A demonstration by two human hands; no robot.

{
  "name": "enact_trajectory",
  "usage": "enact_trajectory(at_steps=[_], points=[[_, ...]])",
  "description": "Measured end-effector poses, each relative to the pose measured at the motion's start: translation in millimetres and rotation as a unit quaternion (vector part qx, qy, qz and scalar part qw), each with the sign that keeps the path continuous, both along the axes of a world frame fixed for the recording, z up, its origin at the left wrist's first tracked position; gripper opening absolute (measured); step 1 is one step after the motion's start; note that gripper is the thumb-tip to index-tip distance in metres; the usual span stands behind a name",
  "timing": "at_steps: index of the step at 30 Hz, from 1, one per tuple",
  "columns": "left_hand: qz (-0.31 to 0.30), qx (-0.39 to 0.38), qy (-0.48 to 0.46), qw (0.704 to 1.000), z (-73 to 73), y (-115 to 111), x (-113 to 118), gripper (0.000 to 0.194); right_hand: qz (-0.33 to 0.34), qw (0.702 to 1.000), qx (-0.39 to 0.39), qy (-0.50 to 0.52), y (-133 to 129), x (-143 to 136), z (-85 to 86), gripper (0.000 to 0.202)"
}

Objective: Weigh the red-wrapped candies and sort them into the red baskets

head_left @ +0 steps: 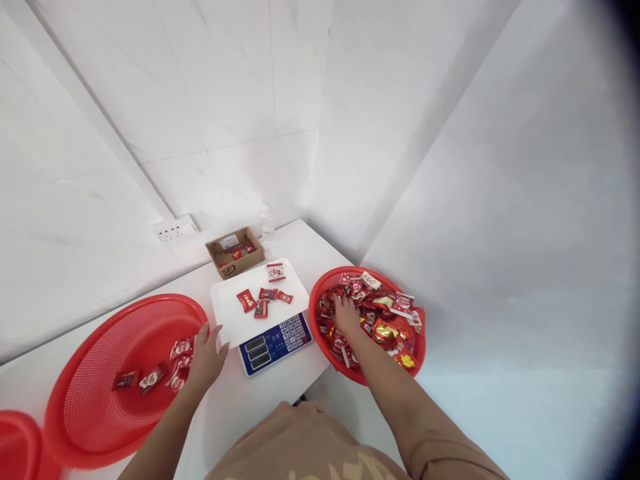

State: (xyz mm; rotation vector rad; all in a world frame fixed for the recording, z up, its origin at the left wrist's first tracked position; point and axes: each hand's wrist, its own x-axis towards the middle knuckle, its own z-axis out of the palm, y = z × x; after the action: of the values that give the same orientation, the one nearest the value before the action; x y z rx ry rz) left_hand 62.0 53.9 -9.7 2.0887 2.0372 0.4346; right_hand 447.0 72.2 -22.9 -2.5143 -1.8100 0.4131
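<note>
My left hand [209, 360] is over the right rim of a red mesh basket [85, 373], its fingers apart and no item visible in them. Inside that basket are several wrapped snack packets [153, 378], some partly hidden behind this hand. My right hand [346, 317] reaches into a second red basket [314, 320], heaped with red, white and gold packets [385, 333]. Its fingers are spread on top of the packets, and I see none gripped. Between the hands stands a digital scale [275, 343]. Several small red packets [246, 300] and a white-and-red one [275, 272] lie on its white tray [227, 310].
Behind the scale sits an open cardboard box [235, 265] with a few red packets inside. A clear bottle [267, 220] stands beside it near the wall. Another red container [17, 443] is at the lower left. A socket panel [175, 229] is on the tiled wall.
</note>
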Motion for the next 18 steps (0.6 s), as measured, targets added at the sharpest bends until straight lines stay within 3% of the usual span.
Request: enact_trajectory(at_steps=[8,15,18], points=[[0.031,-0.037,-0.041,0.998,-3.4,-0.4,-2.2,0.046,0.024,0.998,-0.012,0.059,5.6,9.4,14.2,0.029],[0.03,-0.04,-0.048,0.998,-5.3,-0.4,-3.2,0.043,-0.014,0.997,-0.032,0.064,10.3,13.9,15.2,0.036],[0.032,-0.041,-0.052,0.997,-6.8,-0.8,-3.8,0.044,-0.008,0.997,-0.047,0.061,13.7,10.6,9.4,0.051]])
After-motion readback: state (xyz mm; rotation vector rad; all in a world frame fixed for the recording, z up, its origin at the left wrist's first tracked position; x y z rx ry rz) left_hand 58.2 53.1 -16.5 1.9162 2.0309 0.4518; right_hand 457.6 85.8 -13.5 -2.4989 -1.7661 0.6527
